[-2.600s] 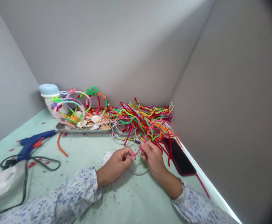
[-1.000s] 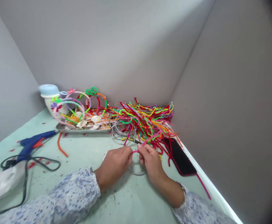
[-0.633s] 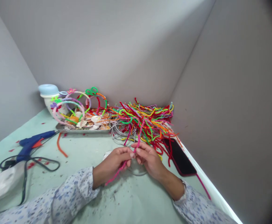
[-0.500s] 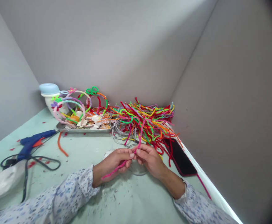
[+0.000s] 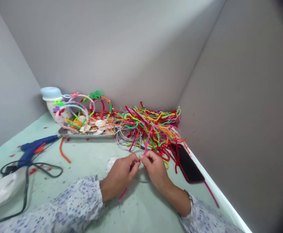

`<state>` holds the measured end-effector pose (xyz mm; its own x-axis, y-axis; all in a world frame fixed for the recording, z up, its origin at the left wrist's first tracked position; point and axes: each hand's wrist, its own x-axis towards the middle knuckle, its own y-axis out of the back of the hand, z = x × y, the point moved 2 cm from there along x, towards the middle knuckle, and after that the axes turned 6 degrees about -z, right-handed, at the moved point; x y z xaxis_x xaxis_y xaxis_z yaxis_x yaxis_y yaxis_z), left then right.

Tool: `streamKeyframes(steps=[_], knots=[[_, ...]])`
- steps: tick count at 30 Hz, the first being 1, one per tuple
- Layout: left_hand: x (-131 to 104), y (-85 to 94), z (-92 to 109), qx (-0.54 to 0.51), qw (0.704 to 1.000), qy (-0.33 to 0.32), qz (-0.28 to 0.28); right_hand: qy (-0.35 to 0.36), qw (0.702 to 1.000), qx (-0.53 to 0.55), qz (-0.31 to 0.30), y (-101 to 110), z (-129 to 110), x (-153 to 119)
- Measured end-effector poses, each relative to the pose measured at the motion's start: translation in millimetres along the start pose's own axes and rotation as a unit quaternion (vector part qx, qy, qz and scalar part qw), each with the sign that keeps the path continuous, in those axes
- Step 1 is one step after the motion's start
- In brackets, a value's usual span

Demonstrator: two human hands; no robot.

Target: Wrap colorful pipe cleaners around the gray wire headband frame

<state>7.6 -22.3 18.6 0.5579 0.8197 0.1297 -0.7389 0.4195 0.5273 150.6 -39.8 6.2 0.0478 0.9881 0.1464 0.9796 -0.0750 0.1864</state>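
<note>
Both my hands meet over the middle of the table, pinching a pink pipe cleaner (image 5: 123,194). My left hand (image 5: 122,173) is closed with its back turned up. One end of the pipe cleaner pokes out below it. My right hand (image 5: 157,170) pinches it with thumb and index finger, close to the left fingertips, and the other end rises toward the pile behind. Below the hands a thin grey wire ring (image 5: 143,181) shows in part. A white piece (image 5: 111,163) lies partly hidden behind the left hand.
Behind lies a heap of coloured pipe cleaners (image 5: 153,123). A metal tray (image 5: 90,136) holds shells, with decorated hoops (image 5: 71,105) beside a lidded white container (image 5: 52,100). At left lie a blue glue gun (image 5: 31,150) and cable; at right, a phone (image 5: 188,165).
My left hand has rolled over so its back faces up. The lower end of the pipe cleaner has swung down and to the right. My right hand has barely moved.
</note>
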Motion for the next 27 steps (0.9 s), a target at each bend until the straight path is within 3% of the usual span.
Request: streamKeyframes(steps=[3,7,9,14,23,27], knots=[[2,-1.2,-3,-0.106,0.993,0.04,-0.037,-0.012,0.998,0.044,-0.048,0,3,2],[6,-1.8,-7,-0.257,0.957,0.091,-0.097,-0.005,0.989,0.108,-0.098,2,2,4],[7,0.0,-8,-0.283,0.951,0.086,-0.084,-0.004,0.989,0.114,-0.096,4,1,4],[8,7.1,-8,-0.312,0.949,0.053,0.011,0.003,0.987,0.103,-0.125,-1,0,0],[12,5.6,-14,-0.419,0.902,0.098,-0.021,0.018,0.975,0.062,-0.211,-9,-4,-10],[14,7.7,-17,-0.474,0.874,0.098,-0.032,-0.027,0.965,0.103,-0.241,-11,-1,-9]])
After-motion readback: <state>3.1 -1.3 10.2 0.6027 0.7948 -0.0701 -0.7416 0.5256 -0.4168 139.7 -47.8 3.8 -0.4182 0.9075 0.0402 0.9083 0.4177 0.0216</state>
